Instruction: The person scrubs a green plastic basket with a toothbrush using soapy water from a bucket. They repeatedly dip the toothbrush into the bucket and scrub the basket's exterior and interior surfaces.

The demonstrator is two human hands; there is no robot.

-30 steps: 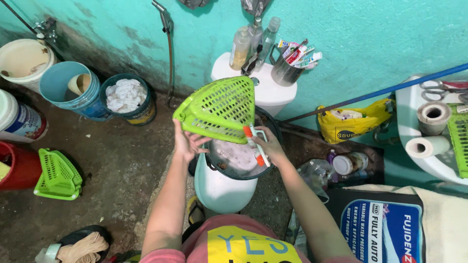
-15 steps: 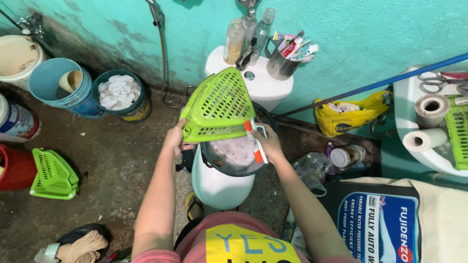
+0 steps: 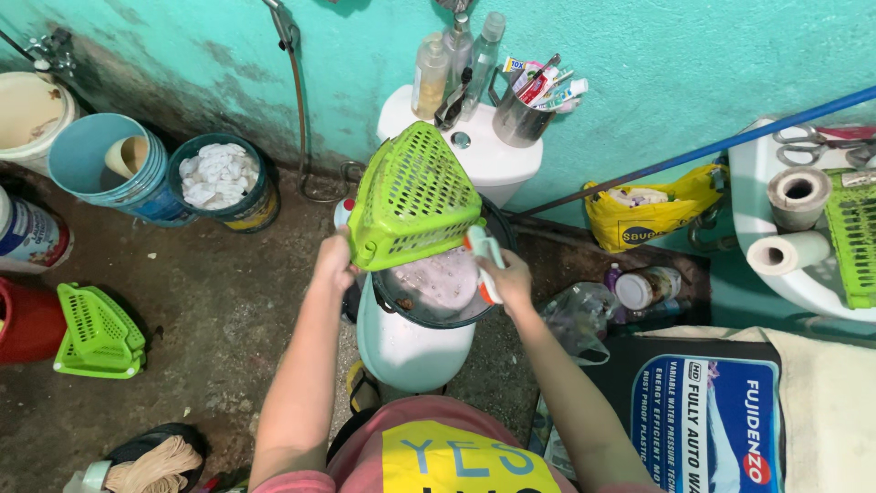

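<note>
**A:** Status on the head view?

**B:** I see the left hand (image 3: 333,262) gripping the lower left corner of the green perforated basket (image 3: 412,196), fingers curled round the rim. The basket is held up, tilted on edge over the toilet bowl (image 3: 411,351), its mesh side facing the camera.

**A:** Right hand?

**B:** The right hand (image 3: 513,278) is at the basket's lower right corner, fingers closed round a white brush with orange trim (image 3: 484,263). The brush head sits against the basket's edge (I can't tell whether the bristles actually touch).

**A:** Progress?

**B:** My read: the scrub is underway, not finished. The mesh looks clean from here, but the far side is hidden, so I can't call it done. A second green basket (image 3: 96,333) lies on the floor at left, untouched, well apart from both hands. I can't tell whether it's been cleaned.

**A:** Surroundings?

**B:** There's murky water in the bowl under the basket. The toilet tank (image 3: 484,164) behind carries bottles and a metal cup of toothbrushes (image 3: 522,119). Buckets (image 3: 119,169) stand along the turquoise wall, and a yellow bag (image 3: 643,219) sits at right.
</note>
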